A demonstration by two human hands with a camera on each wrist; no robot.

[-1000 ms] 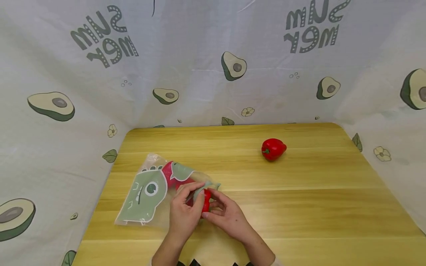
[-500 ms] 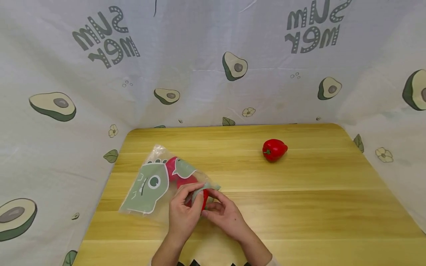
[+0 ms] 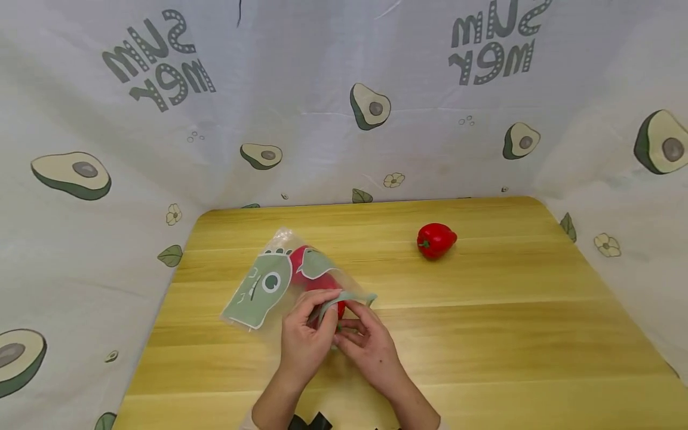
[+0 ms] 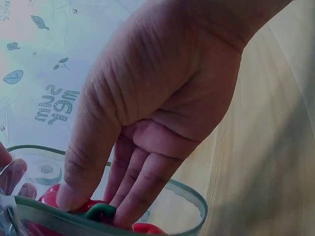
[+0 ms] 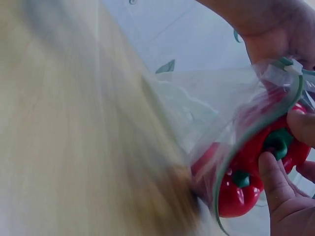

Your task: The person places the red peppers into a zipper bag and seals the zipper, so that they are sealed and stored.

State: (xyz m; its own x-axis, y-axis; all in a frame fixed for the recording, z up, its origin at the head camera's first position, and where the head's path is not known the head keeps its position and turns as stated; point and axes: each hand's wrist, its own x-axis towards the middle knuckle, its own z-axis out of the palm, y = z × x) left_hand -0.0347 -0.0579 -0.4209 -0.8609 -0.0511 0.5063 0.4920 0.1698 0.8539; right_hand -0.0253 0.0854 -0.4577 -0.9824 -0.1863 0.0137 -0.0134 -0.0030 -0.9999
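I'm pinching the bag point(image 3: 290, 285) with left hand point(image 3: 307, 339); right hand point(image 3: 372, 347) is gripping a red pepper point(image 5: 296, 153), stem point(image 5: 279, 146) pointing out the mouth point(image 5: 266, 121), long axis running inward.

Wooden table point(image 3: 473, 352), red pepper point(image 3: 436, 240), clear printed bag point(image 3: 285, 289)

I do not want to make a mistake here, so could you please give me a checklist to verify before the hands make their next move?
1. Bag mouth open: ok, its green rim gapes.
2. Left hand holding the bag: ok, it grips the rim.
3. Right hand on a red pepper: ok, fingertips beside its stem.
4. That pepper completely inside: cannot tell, fingers partly hide it.
5. No pepper left outside: not ok, a loose pepper lies on the table.
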